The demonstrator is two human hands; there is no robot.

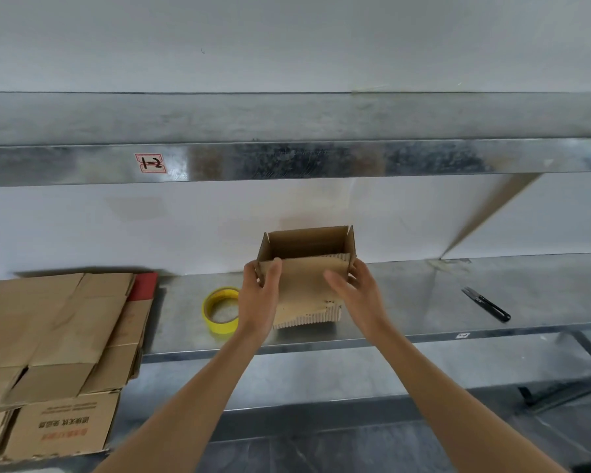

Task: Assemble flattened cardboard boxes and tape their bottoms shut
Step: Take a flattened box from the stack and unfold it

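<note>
A small brown cardboard box stands opened out on the metal shelf, its open side facing up and towards the wall. My left hand grips its left side, thumb over the near panel. My right hand holds its right edge with fingers spread on the near panel. A yellow tape roll lies flat on the shelf just left of my left hand. A pile of flattened cardboard boxes lies at the far left.
Black scissors lie on the shelf to the right. An upper metal shelf with a "1-2" label runs overhead. A diagonal bracket slopes down at the right. A red sheet pokes out behind the pile.
</note>
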